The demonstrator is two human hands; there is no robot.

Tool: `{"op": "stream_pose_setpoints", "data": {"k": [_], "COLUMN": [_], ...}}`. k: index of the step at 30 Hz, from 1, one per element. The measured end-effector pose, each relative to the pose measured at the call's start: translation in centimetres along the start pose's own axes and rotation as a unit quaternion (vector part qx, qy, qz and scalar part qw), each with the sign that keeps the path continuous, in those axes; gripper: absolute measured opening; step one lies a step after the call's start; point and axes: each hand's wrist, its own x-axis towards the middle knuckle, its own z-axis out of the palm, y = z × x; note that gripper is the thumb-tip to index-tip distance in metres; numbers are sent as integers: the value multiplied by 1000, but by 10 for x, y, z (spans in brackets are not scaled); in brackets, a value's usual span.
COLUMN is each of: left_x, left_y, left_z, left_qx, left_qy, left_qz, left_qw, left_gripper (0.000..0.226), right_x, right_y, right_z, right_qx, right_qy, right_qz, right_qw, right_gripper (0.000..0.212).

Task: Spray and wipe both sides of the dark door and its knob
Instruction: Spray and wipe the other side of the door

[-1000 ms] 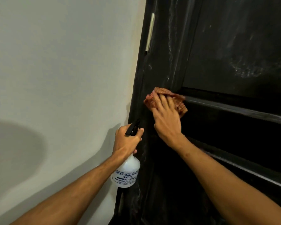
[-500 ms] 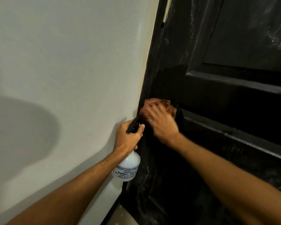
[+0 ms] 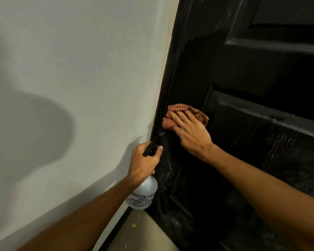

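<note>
The dark panelled door (image 3: pixel 243 73) fills the right side of the head view, its hinge edge against the wall. My right hand (image 3: pixel 190 132) presses a crumpled orange checked cloth (image 3: pixel 170 116) flat against the door's left stile, fingers straight over it. Below and to the left, my left hand (image 3: pixel 145 160) grips the neck and black trigger of a white spray bottle (image 3: pixel 143 196), which hangs beside the door's edge. Whitish wet streaks show on the door near the bottle. The knob is out of view.
A plain white wall (image 3: pixel 71 87) takes up the left half, with a soft shadow on it. A strip of beige floor (image 3: pixel 140 232) shows at the bottom between wall and door.
My right hand has wiped the cloth down the door's left stile, from the upper panel's bottom rail to the lower panel's top corner. The view has tilted down. The left hand keeps holding the bottle.
</note>
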Motion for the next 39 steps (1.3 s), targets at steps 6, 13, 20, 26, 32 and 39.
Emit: {"op": "stream_pose_setpoints", "data": {"k": [6, 13, 20, 26, 32, 39], "left_x": [-17, -30, -26, -37, -42, -53], "left_y": [-47, -97, -123, -145, -163, -177], "left_z": [4, 6, -6, -1, -10, -13], "left_qx": [6, 41, 28, 81, 70, 61], "left_qy": [-44, -31, -34, -37, -52, -71], "left_qz": [-30, -3, 16, 14, 23, -12], "left_qw": [999, 999, 999, 996, 996, 996], "left_gripper": [22, 37, 34, 27, 14, 5], "right_x": [10, -26, 19, -35, -16, -78], "right_y": [14, -92, -69, -156, -163, -245], "right_z": [-14, 62, 48, 116, 133, 186], "right_qx": [30, 59, 47, 69, 103, 194], "right_qy": [82, -90, 30, -96, -11, -113], "right_qz": [102, -60, 30, -82, -24, -64], "right_qw": [991, 992, 998, 990, 994, 972], "right_gripper": [58, 59, 63, 60, 54, 67]}}
